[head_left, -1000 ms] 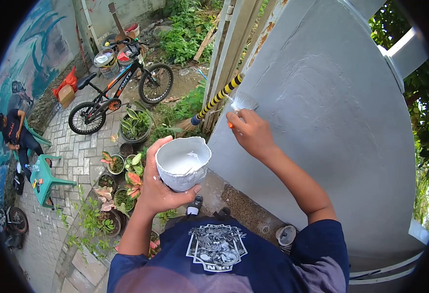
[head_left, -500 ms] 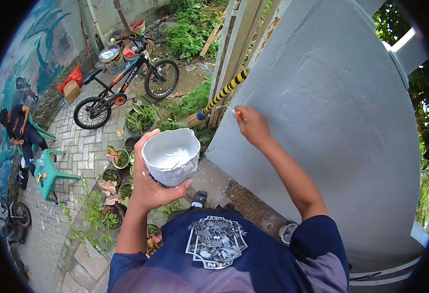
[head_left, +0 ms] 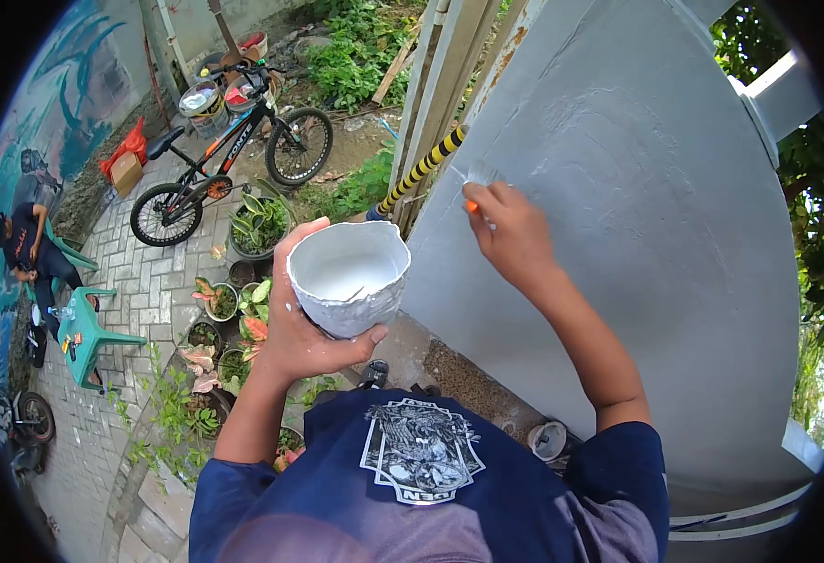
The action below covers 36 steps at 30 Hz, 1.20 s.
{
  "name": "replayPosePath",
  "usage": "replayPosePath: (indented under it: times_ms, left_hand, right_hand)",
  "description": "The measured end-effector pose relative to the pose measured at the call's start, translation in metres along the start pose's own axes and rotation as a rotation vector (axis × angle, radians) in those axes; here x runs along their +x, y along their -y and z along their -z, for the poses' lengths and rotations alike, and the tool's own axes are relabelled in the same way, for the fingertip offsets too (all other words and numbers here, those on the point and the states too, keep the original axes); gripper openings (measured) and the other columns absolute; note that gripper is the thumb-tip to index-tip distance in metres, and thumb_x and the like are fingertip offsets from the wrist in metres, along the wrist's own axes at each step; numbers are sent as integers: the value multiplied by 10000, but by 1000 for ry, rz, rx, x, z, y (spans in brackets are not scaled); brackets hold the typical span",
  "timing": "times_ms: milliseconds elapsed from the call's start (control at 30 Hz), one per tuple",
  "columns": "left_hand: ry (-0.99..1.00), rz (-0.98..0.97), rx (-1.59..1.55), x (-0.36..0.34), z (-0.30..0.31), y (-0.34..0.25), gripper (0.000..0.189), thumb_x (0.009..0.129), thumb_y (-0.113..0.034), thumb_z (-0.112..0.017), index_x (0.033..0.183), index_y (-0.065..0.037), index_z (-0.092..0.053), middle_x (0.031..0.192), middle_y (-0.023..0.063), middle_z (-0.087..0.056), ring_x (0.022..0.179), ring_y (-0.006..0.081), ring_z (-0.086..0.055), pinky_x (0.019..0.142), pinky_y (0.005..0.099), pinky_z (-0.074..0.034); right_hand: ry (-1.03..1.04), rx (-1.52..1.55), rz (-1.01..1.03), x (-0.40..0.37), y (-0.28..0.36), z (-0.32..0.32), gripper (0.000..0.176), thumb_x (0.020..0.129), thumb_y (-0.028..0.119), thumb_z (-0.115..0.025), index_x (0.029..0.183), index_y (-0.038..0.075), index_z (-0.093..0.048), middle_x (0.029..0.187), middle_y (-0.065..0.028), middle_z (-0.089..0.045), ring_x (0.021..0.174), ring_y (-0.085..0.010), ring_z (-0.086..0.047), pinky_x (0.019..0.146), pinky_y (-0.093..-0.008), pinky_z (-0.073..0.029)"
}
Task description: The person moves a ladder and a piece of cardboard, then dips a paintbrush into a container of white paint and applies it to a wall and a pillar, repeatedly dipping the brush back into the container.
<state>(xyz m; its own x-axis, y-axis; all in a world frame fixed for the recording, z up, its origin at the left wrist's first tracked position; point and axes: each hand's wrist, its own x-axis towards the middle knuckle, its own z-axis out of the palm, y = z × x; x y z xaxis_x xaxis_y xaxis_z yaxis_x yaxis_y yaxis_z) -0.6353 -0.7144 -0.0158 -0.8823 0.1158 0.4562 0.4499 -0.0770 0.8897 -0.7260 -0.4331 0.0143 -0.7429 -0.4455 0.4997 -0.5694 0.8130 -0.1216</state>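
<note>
Grey-crusted paint cup clasped in left hand, paintbrush pinched in right hand; one careless tilt, possible spill!

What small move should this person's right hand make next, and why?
Probably a short, light stroke of the orange-handled, pale-bristled brush along the broad grey panel. The right hand has its bristles at the panel's left edge, though contact is hard to tell, while the left hand holds the rough-rimmed, whitish cup apart from the panel.

A navy short-sleeved T-shirt bears a white-edged, black-and-white print.
</note>
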Motion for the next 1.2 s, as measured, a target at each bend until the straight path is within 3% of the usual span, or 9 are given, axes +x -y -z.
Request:
replayPosePath:
  times_ms: [133,200,333,500,667,767,933,1033,1200]
  left_hand:
    - [-18,72,-13,-5,1,1,1073,627,-122,-889,1503,-24,-276,1341,149,-540,1244,241,-584,1044,387,-481]
    - [-12,66,26,-6,4,-1,1072,630,-122,-890,1502,-25,-274,1343,150,-537,1247,241,-582,1047,388,-480]
    - [-10,62,80,-8,9,-1,1069,637,-121,-890,1502,-28,-268,1347,152,-535,1253,242,-578,1054,390,-478]
    - [-36,87,47,-9,12,-2,1066,639,-120,-889,1503,-33,-270,1352,153,-537,1252,244,-580,1055,390,-479]
    - [-51,81,38,-11,5,1,1073,637,-118,-891,1507,-37,-269,1356,151,-537,1255,248,-580,1052,395,-483]
    - [-50,71,43,-10,8,1,1077,636,-117,-892,1510,-36,-268,1358,153,-538,1258,251,-580,1051,398,-484]
    - [-79,84,35,-11,8,1,1074,639,-127,-891,1510,-31,-270,1358,156,-536,1253,250,-582,1052,394,-481]
    - [-84,72,45,-14,11,3,1075,642,-134,-892,1511,-26,-268,1358,157,-535,1251,250,-582,1054,392,-478]
    - [-109,95,120,-20,17,-1,1084,635,-138,-896,1511,-25,-269,1347,153,-538,1250,247,-578,1054,391,-475]
  right_hand:
    - [129,55,-50,-46,-26,-110,207,892,110,-694,1082,136,-615,882,-85,-615,815,-303,-652,658,-446,-532]
    - [213,128,-195,-64,-40,-163,180,929,147,-665,1100,136,-609,891,-103,-623,837,-332,-656,671,-471,-532]
    - [312,208,-262,-83,-32,-197,146,960,168,-634,1102,138,-614,898,-116,-635,842,-363,-658,685,-484,-532]
    - [33,233,-218,-2,-25,-78,170,961,153,-647,1130,133,-643,930,-129,-672,844,-376,-672,709,-466,-540]
    - [-419,169,71,51,9,74,169,946,105,-684,1112,78,-671,914,-106,-658,736,-272,-643,668,-377,-522]
    - [-358,57,72,47,26,82,183,921,96,-696,1102,100,-669,896,-92,-643,733,-271,-650,646,-387,-516]
    - [-32,98,-126,16,-2,-32,161,940,113,-682,1099,123,-660,932,-95,-641,807,-331,-668,675,-415,-527]
    - [10,98,-37,-11,-11,-105,205,901,101,-686,1092,140,-622,878,-77,-604,772,-321,-651,653,-449,-517]
    - [320,185,-324,-71,-42,-205,165,960,176,-643,1120,155,-610,943,-111,-634,852,-352,-663,717,-470,-532]
